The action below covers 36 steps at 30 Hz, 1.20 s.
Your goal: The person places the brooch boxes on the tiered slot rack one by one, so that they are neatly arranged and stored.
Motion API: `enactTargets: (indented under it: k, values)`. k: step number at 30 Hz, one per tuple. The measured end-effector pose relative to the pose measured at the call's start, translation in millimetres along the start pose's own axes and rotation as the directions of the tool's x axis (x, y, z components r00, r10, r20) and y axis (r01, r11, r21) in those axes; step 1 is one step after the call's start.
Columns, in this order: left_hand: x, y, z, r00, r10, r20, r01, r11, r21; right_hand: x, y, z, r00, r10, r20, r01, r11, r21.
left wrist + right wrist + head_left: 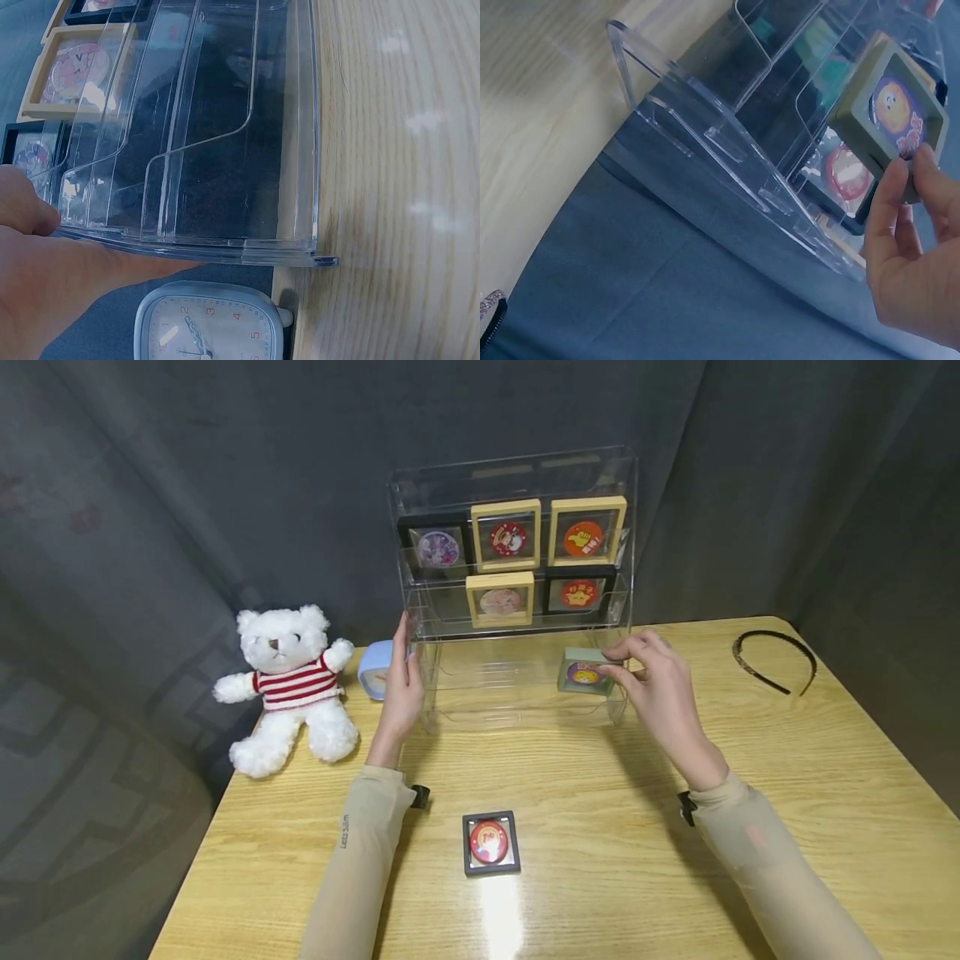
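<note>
My right hand (pixel 663 689) pinches a small green square frame (pixel 587 672) at its right edge, between thumb and fingertips. Inside that frame shows a purple badge with a yellow cartoon face, also seen in the right wrist view. The frame overlaps the lower right of a clear acrylic display rack (pixel 495 717). At the rack's left side my left hand (pixel 403 697) holds the side panel, thumb (pixel 46 217) at its front edge. Upper tiers carry wooden frames (pixel 507 568) and black frames (pixel 546 602) with round badges.
A black frame with a red badge (pixel 489 842) lies flat on the wooden table (pixel 585 877). To the left sit a white teddy bear (pixel 300 689) in a striped top and a blue clock (pixel 210 322). A dark headband (pixel 801 647) lies at the right.
</note>
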State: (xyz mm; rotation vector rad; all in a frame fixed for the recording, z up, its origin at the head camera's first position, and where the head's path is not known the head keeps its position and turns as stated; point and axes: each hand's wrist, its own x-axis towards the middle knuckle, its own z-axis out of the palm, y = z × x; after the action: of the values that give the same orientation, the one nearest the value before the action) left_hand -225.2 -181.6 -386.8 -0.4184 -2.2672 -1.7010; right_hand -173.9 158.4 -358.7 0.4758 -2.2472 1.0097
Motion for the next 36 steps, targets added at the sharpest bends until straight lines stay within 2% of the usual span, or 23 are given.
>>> enactTargets:
  k: [3, 6, 19, 29, 36]
  values:
    - [2.5, -11.8, -0.5, 1.000, 0.009, -0.004, -0.009, 1.000, 0.005, 5.4, -0.1, 1.2, 1.000, 0.007, -0.022, -0.007, 1.000, 0.002]
    - [2.9, -16.0, -1.3, 1.000, 0.013, -0.004, -0.013, 1.000, 0.003, 10.3, 0.5, 2.4, 0.999, 0.007, -0.040, -0.007, 1.000, 0.001]
    - [1.9, -14.4, -2.4, 1.000, -0.007, -0.001, 0.007, 1.000, 0.002, 32.2, 4.5, 5.3, 0.994, 0.005, -0.109, -0.004, 1.000, 0.007]
    - [3.7, -14.6, -1.9, 1.000, 0.006, 0.000, -0.006, 1.000, 0.009, 36.5, 10.4, 10.5, 0.994, 0.010, -0.112, -0.012, 1.000, -0.024]
    - [2.8, -14.0, -2.2, 1.000, 0.008, 0.001, -0.008, 1.000, 0.008, 36.2, 17.7, 19.4, 0.997, 0.025, -0.069, -0.028, 0.998, -0.048]
